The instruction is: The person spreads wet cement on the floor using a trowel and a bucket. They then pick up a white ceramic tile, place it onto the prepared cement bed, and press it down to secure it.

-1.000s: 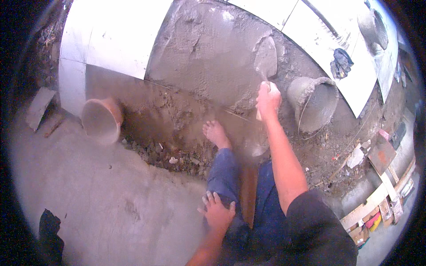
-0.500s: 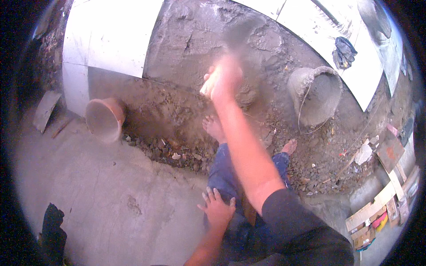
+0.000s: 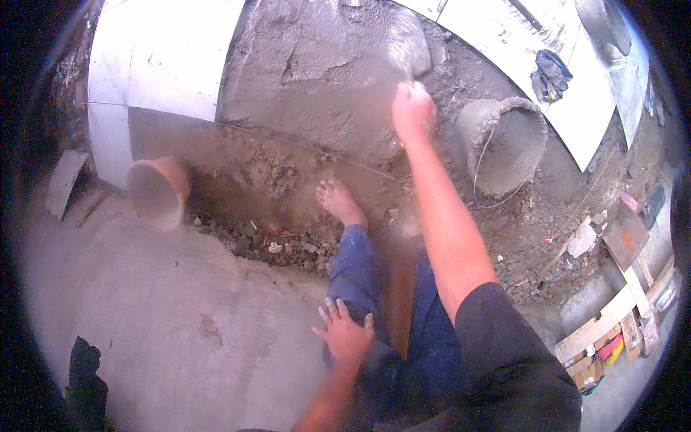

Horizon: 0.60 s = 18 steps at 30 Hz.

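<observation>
My right hand is stretched far ahead, its fingers wrapped round the handle of a trowel. The trowel's shiny wet blade lies against the grey mortar bed at the top of the view; the handle is mostly hidden in my fist. My left hand rests on my left knee with its fingers spread, holding nothing. To the right of my right forearm, a mortar-crusted bucket lies tipped on its side with a thin wire handle.
White tiles lie left of the mortar, more at right, bearing dark gloves. A string crosses the mortar's near edge. An orange bucket leans at left. Rubble lies around my bare foot; wood scraps sit lower right.
My right hand has swung right and forward, and the trowel blade, blurred before, now shows plainly on the mortar. My left hand has stayed on my knee. The view has shifted slightly.
</observation>
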Each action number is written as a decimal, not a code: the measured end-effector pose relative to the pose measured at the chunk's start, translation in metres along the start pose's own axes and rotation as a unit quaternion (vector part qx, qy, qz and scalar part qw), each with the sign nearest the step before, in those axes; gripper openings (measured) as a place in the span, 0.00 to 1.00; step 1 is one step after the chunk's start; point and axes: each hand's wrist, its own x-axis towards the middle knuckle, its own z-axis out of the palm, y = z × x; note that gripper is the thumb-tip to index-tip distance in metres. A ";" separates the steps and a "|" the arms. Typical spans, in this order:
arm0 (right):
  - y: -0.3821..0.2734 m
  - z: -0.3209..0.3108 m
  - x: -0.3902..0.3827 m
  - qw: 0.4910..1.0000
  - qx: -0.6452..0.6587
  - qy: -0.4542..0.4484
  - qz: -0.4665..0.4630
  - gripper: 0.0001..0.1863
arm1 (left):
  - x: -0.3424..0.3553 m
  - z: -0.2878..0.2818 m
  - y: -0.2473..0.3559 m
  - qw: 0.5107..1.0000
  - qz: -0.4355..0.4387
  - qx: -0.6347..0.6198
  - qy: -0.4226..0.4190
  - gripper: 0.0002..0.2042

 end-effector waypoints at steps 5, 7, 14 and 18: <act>0.040 -0.047 -0.049 0.925 0.241 -0.048 0.289 0.17 | 0.000 -0.004 0.009 1.000 0.008 -0.007 0.006 0.42; 0.040 -0.078 -0.094 0.896 0.283 -0.141 0.313 0.16 | 0.003 -0.004 0.010 1.000 -0.004 -0.003 0.004 0.42; 0.084 -0.309 -0.139 0.981 -0.185 -0.057 0.022 0.19 | -0.004 0.005 0.007 1.000 -0.014 0.015 -0.007 0.44; 0.130 -0.329 -0.037 0.891 -0.433 -0.121 -0.068 0.16 | -0.008 0.011 0.007 1.000 -0.020 0.013 0.004 0.44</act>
